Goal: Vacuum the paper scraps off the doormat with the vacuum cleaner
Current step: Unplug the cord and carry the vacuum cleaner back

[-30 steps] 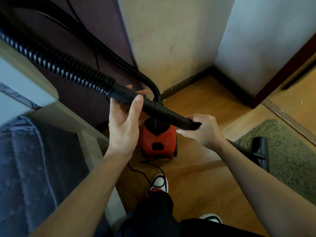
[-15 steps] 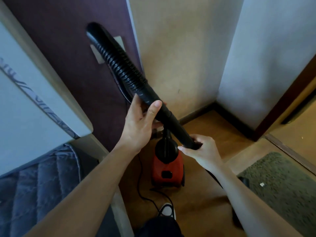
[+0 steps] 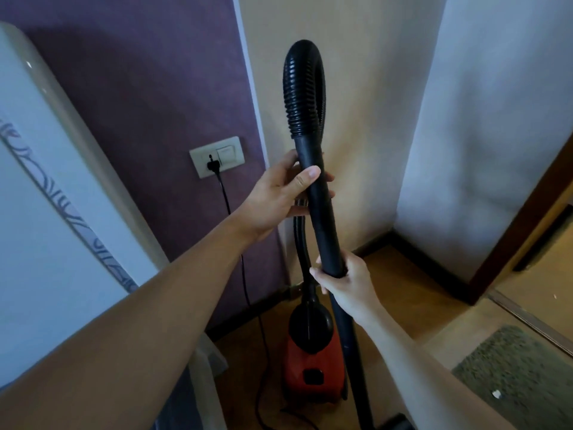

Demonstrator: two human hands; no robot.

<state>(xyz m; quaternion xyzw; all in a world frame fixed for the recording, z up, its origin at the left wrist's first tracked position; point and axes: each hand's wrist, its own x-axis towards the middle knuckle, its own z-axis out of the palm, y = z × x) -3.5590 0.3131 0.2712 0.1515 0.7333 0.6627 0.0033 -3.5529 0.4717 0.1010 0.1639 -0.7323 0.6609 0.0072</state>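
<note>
Ribbed plastic hose (image 3: 299, 97) (matt), fuzzy doormat (image 3: 514, 377).

vacuum cleaner (image 3: 313, 364) on the floor before the wall corner, doormat (image 3: 521, 380) to its right.

The black vacuum wand (image 3: 322, 218) is standing nearly upright, its ribbed hose (image 3: 299, 97) looping above the grip; the red canister (image 3: 313, 367) is sitting below, the green doormat (image 3: 521, 377) bearing one white scrap (image 3: 496, 394) lower right.

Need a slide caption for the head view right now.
Both hands, left hand above right hand, grip the upright vacuum wand; paper scrap on doormat.
</note>
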